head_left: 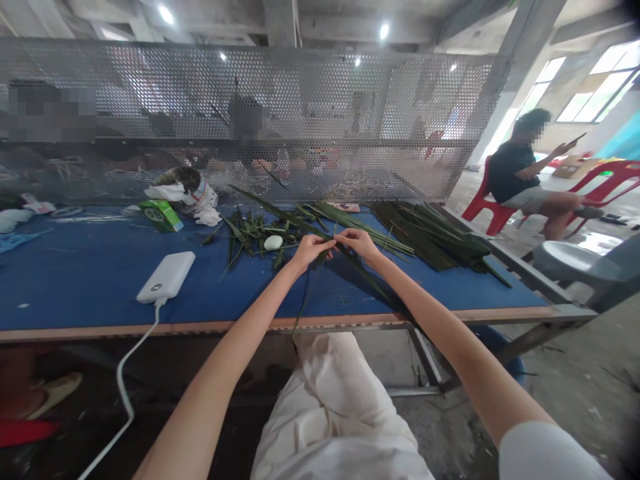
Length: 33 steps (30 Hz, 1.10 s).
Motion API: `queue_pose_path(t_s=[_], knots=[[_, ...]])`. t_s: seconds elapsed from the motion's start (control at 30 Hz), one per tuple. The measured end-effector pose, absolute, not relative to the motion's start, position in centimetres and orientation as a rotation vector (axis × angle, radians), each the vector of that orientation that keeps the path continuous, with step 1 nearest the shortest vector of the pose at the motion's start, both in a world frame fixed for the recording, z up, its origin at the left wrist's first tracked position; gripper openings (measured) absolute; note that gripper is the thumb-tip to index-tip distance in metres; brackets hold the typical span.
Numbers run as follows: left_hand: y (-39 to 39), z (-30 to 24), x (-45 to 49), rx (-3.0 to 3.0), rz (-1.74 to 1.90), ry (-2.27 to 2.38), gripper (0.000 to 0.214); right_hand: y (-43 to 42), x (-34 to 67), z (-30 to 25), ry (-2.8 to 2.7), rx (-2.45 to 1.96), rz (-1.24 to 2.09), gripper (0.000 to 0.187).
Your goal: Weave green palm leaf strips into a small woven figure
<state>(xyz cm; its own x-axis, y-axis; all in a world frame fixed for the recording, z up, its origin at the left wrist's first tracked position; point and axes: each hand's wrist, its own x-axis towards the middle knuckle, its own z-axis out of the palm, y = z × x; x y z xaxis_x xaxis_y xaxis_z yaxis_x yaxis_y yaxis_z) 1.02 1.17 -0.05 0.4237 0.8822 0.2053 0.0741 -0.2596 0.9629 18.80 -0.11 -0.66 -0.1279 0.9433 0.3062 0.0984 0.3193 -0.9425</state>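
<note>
1. We see that the long leaves point(435, 237) are dark green.
2. Our worktop point(85, 283) is blue.
3. The power bank point(167, 275) and its cable point(121, 383) are white.
4. We notice a grey panel point(310, 120), patterned with small round holes.

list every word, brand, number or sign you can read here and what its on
No text can be read for certain.
Green box: white marking, too blurred to read.
Crumpled white wrapper: coloured marks, too blurred.
Table's front edge: dark marks, too small to make out.
</note>
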Motion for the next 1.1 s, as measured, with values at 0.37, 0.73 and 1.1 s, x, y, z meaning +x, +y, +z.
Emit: queue_pose_path(t_s=[0.37, 0.73, 1.1], knots=[[0.68, 0.57, 1.18, 1.582, 0.973, 0.861, 0.024, -0.12, 18.74, -0.85, -1.508, -0.938, 1.092, 0.046], [0.76, -0.03, 1.18, 1.732, 1.0, 0.886, 0.029, -0.01, 18.67, -1.18, -1.519, -0.963, 1.074, 0.04], [0.98, -0.06, 1.24, 1.77, 1.012, 0.903, 0.033, -0.12, 18.58, -1.14, -1.42, -0.975, 1.174, 0.042]])
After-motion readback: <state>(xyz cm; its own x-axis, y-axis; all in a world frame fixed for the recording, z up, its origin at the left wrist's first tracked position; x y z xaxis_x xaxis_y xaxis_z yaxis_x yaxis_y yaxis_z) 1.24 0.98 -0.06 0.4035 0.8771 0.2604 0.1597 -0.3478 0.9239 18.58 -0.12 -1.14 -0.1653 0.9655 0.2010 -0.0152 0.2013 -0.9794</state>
